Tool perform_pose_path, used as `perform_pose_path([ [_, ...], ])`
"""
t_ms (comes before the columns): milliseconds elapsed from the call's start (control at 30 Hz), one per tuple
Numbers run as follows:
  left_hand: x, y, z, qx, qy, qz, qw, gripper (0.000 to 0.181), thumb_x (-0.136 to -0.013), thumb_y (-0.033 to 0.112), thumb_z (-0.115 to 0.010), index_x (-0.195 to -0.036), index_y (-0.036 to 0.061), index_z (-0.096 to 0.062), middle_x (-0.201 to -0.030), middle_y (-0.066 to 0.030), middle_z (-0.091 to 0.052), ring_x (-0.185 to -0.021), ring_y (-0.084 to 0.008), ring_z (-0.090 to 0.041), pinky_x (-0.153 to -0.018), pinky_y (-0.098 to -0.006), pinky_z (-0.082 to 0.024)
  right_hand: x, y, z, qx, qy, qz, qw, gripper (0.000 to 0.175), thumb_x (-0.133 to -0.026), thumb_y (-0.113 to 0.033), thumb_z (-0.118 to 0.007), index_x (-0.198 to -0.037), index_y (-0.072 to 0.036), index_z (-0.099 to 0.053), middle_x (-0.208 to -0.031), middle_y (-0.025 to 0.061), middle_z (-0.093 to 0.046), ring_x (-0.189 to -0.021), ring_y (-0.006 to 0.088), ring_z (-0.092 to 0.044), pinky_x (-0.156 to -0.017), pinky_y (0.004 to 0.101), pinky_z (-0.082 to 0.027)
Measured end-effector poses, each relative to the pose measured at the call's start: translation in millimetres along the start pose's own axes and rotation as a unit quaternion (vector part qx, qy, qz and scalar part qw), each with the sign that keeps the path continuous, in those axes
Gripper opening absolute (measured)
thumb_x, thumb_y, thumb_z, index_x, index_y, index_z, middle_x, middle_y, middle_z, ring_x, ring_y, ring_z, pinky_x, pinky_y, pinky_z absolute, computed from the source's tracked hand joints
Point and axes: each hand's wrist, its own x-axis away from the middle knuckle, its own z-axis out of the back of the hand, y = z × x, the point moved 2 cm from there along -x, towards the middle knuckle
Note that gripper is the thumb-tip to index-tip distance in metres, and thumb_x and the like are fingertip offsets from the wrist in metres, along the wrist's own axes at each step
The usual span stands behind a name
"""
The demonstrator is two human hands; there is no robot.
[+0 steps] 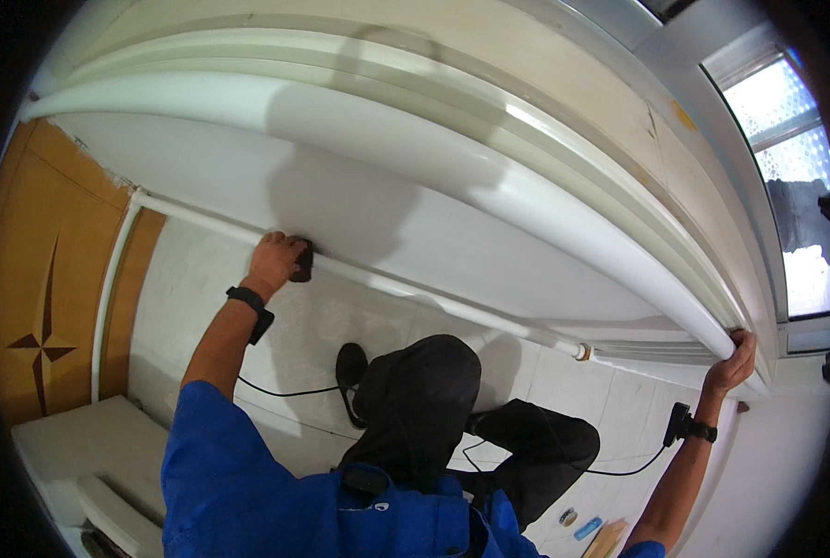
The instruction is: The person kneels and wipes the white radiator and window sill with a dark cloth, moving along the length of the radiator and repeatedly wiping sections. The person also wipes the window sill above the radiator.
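Note:
A dark block or pad (302, 261), of a kind I cannot tell, is in my left hand (274, 261). It presses against the thin white pipe (394, 282) that runs low along the wall. My right hand (732, 364) is wrapped around the far right end of a thick white pipe (387, 125), higher on the same wall. Between the two pipes lies a band of white wall (205, 153), with my shadow across it. Farther right, the thin pipe has a brass-coloured fitting (583, 351).
At left are a wooden panel (21, 279) with a star inlay and a pale box-like piece of furniture (101, 432). A window (777, 139) is at upper right. Tape roll (567, 517), blue item (588, 528) and wood piece (606, 538) lie on the floor. Cables trail from both wrists.

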Motion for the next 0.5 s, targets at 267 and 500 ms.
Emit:
perform_pose_path([
  [267,10.2,-70.1,5.4,-0.02,0.029,0.08,0.996,0.044,-0.08,0.016,-0.082,-0.123,0.0187,-0.072,-0.12,-0.0019,-0.073,-0.112,-0.0291,-0.066,-0.1,-0.0433,-0.052,1.0,15.2,1.3,-0.011,-0.004,0.012,1.0,0.044,-0.112,-0.031,-0.035,-0.086,0.001,-0.052,-0.081,0.0093,-0.05,-0.079,0.0234,-0.048,-0.076,0.0365,-0.043],
  [500,21.6,-48.6,-17.9,0.014,0.107,0.114,0.988,0.038,-0.085,0.015,-0.072,-0.123,0.0119,-0.069,-0.136,-0.007,-0.065,-0.123,-0.0311,-0.062,-0.108,-0.0442,-0.05,1.6,32.4,4.1,-0.03,-0.029,0.005,0.999,0.046,-0.11,-0.038,-0.034,-0.09,0.0,-0.051,-0.087,0.0095,-0.05,-0.084,0.0245,-0.05,-0.082,0.0376,-0.044],
])
